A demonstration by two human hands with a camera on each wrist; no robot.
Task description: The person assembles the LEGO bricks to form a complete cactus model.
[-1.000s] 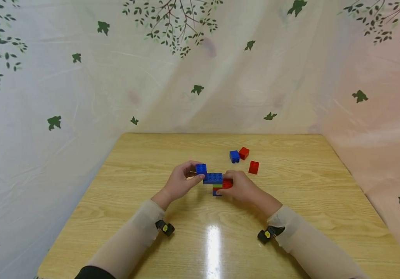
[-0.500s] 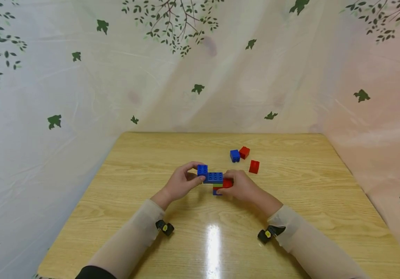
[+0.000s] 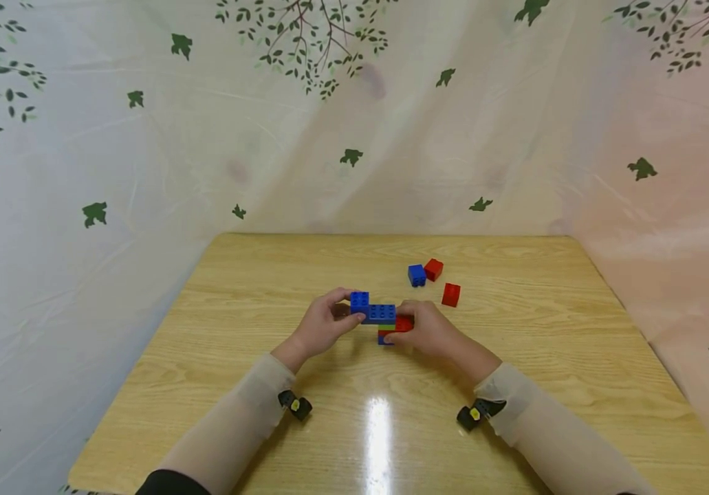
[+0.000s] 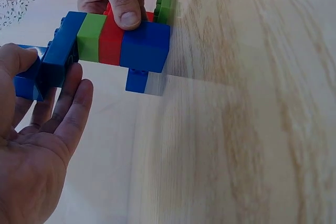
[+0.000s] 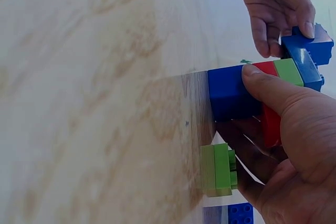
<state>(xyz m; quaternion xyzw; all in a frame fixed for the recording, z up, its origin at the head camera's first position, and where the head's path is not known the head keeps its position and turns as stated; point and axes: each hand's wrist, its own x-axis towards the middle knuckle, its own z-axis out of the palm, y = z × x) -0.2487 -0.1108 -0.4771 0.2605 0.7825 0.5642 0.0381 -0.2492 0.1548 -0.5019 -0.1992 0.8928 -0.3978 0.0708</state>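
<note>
My left hand [image 3: 320, 324] pinches a square blue block [image 3: 360, 298], its thumb on the near side. That block sits at the left end of a long blue brick [image 3: 381, 315], which tops a stack. Below it come a green block [image 4: 90, 39], a red brick [image 3: 404, 323] and a blue base block [image 4: 146, 46]. My right hand [image 3: 433, 331] grips the lower stack from the right, its thumb on the blue and red blocks in the right wrist view. Part of the red brick is hidden behind the right hand.
Behind the right hand lie a loose blue block [image 3: 417, 276] and two red blocks, one red block [image 3: 434, 269] against the blue and another red block [image 3: 451, 295] nearer. The right wrist view shows a green brick [image 5: 222, 169] beyond the hand. A wooden table [image 3: 255, 275] meets printed fabric.
My left hand has shifted very slightly right with the square blue block. The right hand keeps its grip on the stack, and the loose blocks stay put.
</note>
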